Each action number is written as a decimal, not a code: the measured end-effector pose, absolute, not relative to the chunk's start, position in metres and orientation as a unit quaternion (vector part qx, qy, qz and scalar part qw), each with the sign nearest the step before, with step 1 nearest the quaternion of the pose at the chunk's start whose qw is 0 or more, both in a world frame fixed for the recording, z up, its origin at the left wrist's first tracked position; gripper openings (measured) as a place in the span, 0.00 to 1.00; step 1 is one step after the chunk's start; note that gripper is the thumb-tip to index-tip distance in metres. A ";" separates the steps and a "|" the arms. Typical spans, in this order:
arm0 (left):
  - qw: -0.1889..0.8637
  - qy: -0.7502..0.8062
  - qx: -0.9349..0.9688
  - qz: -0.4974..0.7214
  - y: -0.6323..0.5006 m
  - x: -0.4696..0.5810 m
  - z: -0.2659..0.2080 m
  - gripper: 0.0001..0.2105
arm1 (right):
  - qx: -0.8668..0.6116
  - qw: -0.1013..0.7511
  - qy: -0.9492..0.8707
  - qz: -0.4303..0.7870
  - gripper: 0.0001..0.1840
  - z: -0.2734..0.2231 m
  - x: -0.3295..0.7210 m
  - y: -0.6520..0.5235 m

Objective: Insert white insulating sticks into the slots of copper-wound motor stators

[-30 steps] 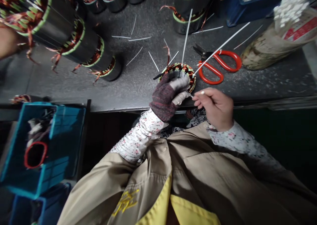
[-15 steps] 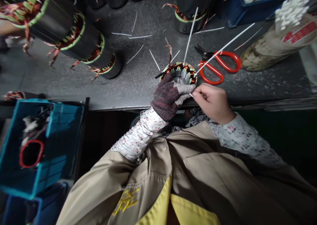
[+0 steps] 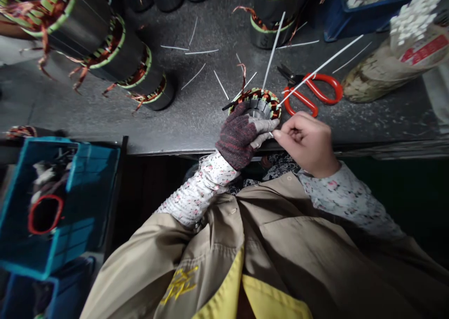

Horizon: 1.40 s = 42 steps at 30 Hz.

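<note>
A motor stator (image 3: 257, 105) with copper windings and a pale green liner lies near the table's front edge. My left hand (image 3: 238, 134), in a dark knitted glove with pale fingertips, is closed on its near left side. Two long white cable ties (image 3: 273, 51) stick out from its far and right sides. My right hand (image 3: 307, 142) is bare and pinches a thin white piece, apparently the end of a cable tie (image 3: 271, 134), beside the gloved fingertips. The pinched piece is mostly hidden. Red-handled scissors (image 3: 304, 105) lie just beyond my right hand.
Stacked stators (image 3: 121, 52) stand at the left, and others (image 3: 277, 10) at the back. Loose white offcuts (image 3: 201, 52) are scattered over the table. At right are a bag of cable ties (image 3: 414, 24) and a blue bin (image 3: 333, 10). A turquoise crate (image 3: 52, 263) stands lower left.
My right hand has drawn slightly to the right, away from the stator, still pinching the white end. The left hand keeps its hold. The whole view has shifted a little.
</note>
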<state>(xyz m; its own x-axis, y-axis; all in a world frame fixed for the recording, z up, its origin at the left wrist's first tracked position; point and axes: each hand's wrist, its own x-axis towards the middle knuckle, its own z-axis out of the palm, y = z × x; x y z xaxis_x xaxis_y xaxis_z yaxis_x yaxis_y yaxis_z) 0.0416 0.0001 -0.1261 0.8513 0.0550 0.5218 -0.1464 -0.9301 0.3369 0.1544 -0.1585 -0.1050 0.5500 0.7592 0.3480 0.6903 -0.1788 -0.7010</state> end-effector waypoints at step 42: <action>0.176 -0.027 0.944 0.276 0.015 0.032 -0.126 0.13 | -0.706 0.512 -0.489 0.018 0.18 -0.102 0.165 -0.134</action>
